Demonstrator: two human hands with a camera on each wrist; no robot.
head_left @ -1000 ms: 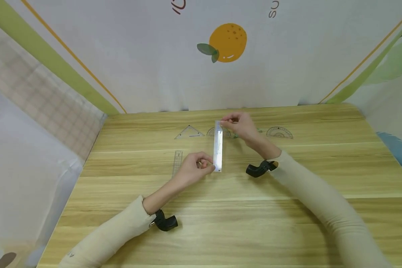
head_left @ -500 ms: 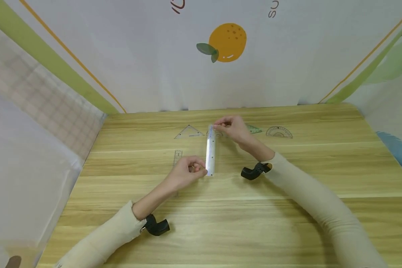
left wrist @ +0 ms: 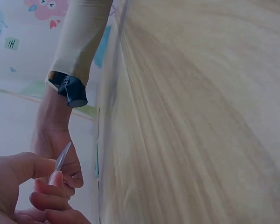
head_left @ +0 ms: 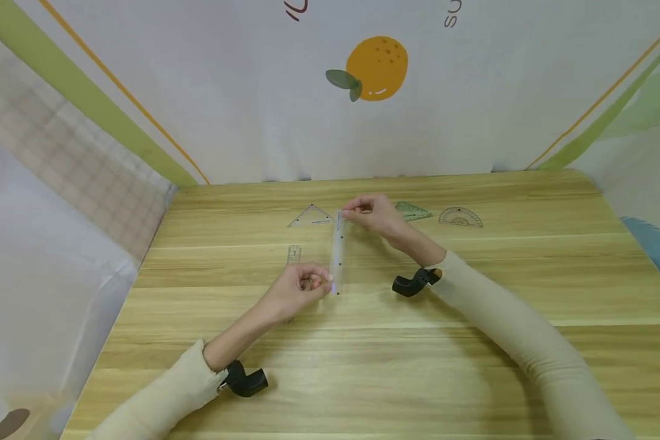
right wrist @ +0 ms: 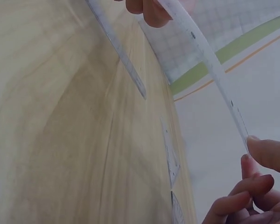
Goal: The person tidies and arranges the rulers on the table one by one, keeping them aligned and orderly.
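A clear straight ruler (head_left: 338, 253) is held lengthwise above the table between two hands. The left hand (head_left: 297, 291) pinches its near end between thumb and fingers, and the right hand (head_left: 378, 218) pinches its far end. In the right wrist view the ruler (right wrist: 213, 67) stands clear of the wood and bows slightly. A second clear ruler (head_left: 294, 253) lies on the table, partly covered by the left hand and wrist. Beyond the held ruler's far end lies a clear set square (head_left: 311, 216). A protractor (right wrist: 176, 210) shows beside it in the right wrist view.
To the right of the right hand lie a green set square (head_left: 414, 211) and another clear protractor (head_left: 460, 217), in a row near the table's back edge. A white curtain with a printed orange (head_left: 376, 68) hangs behind the wooden table (head_left: 396, 373).
Both hands have carried the ruler leftward and a little toward the person, still gripping its two ends. The green set square, earlier mostly hidden by the right hand, now shows.
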